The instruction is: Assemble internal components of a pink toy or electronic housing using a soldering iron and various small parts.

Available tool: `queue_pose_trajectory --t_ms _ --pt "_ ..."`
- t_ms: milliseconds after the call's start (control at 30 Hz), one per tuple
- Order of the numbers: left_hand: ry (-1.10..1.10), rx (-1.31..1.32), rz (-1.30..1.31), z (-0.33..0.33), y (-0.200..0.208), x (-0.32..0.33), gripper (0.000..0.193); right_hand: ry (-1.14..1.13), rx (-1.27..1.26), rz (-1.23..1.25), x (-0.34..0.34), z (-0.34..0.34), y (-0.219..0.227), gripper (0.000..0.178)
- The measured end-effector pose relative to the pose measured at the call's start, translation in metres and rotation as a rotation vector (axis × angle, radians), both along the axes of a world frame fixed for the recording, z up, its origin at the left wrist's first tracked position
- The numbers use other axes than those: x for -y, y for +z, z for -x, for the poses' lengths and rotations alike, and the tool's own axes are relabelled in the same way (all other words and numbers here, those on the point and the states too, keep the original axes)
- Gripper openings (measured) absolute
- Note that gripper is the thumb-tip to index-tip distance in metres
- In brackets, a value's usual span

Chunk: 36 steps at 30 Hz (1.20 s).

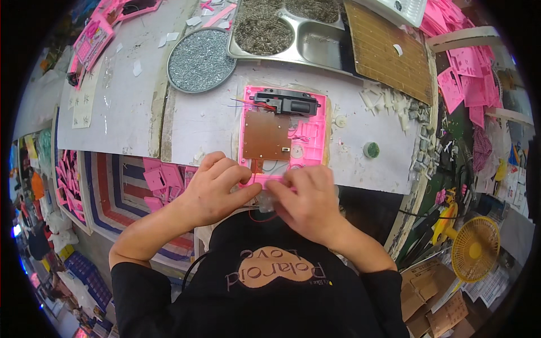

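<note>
A pink plastic housing (322, 132) lies open on the table before me, its near edge toward my body. Fixed inside are a brown circuit board (265, 134) and, along the far side, a black plastic mechanism (290, 102) with thin red and dark wires. My left hand (217, 185) is closed at the housing's near left corner, thumb and fingers pinching the edge beside an orange-brown flat strip (256, 167). My right hand (309, 197) is curled over the near edge to the right of it, and its palm hides that corner. A thin red wire hangs below the edge, between the hands.
Beyond the housing stand a round dish of screws (202, 59) and a steel tray (321, 46) with small dark parts. At right are a brown board (389, 53), a green-topped little jar (371, 150), scattered white and metal pieces, and a yellow fan (475, 249).
</note>
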<state>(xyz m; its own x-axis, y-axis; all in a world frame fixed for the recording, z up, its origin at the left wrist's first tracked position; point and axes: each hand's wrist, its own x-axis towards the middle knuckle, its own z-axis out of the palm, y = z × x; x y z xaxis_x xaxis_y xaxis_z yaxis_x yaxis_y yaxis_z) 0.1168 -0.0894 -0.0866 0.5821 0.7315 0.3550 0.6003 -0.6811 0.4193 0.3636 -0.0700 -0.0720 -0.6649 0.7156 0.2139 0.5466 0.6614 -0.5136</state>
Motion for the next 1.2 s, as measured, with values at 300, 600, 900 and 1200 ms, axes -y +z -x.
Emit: queue_pose_trajectory --t_ms 300,600,900,1200 --pt "-0.056 0.085 0.051 -0.016 0.016 -0.02 0.024 -0.118 -0.327 0.403 -0.038 -0.029 0.015 0.038" --pt "0.034 0.417 0.419 -0.021 0.037 -0.039 0.02 -0.096 -0.315 0.759 -0.051 -0.022 0.023 0.036" --pt "0.134 0.29 0.275 -0.045 0.025 -0.034 0.018 -0.354 -1.368 1.293 -0.072 -0.064 -0.021 0.017" --pt "0.029 0.176 0.154 -0.066 0.015 -0.032 0.023 0.096 -0.385 0.292 -0.049 -0.051 0.01 0.031"
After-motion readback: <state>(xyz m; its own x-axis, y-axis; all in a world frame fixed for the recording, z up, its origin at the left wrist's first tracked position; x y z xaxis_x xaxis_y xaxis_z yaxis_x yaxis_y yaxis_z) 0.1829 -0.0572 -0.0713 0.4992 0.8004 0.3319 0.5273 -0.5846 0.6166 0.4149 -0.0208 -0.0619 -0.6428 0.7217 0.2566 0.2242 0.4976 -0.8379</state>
